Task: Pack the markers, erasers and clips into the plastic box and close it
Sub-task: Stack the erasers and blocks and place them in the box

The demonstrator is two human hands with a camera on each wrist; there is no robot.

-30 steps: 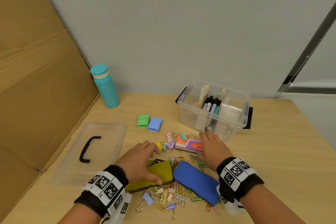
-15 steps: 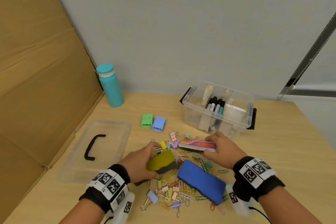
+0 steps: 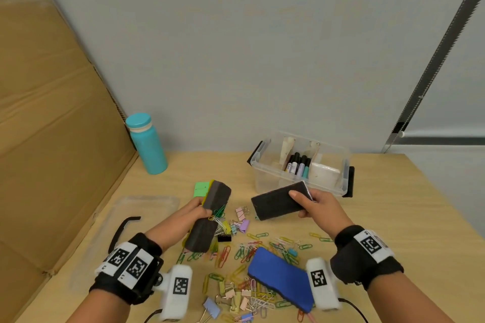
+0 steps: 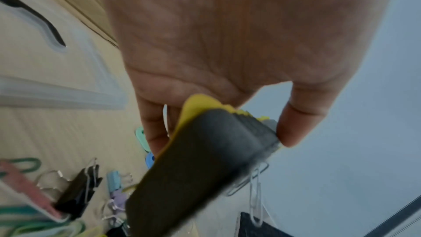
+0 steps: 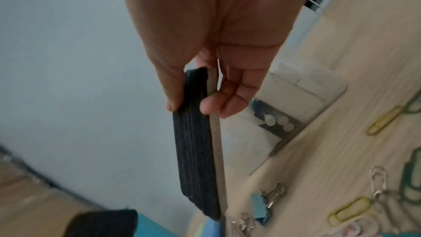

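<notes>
My left hand [image 3: 196, 210] grips a yellow-backed board eraser [image 3: 208, 217] above the table, dark felt side towards me, with a few paper clips [image 3: 219, 214] clinging to it. My right hand [image 3: 301, 200] pinches a second eraser [image 3: 275, 203] by its right end, felt side up, just in front of the open plastic box [image 3: 265, 178]. Markers [image 3: 298, 165] stand in the box's middle compartment. A blue eraser [image 3: 280, 278] lies on the table among several scattered paper clips and binder clips [image 3: 236, 294]. The left wrist view shows fingers and thumb around the yellow eraser [image 4: 205, 159].
The clear lid [image 3: 126, 217] with its black handle lies flat at the left. A small green block [image 3: 201, 189] sits behind my left hand. A teal bottle [image 3: 148, 151] stands at the back left beside a cardboard sheet [image 3: 52, 139].
Both hands have lifted their erasers off the table and turned them felt side up. The right hand's eraser has risen towards the box.
</notes>
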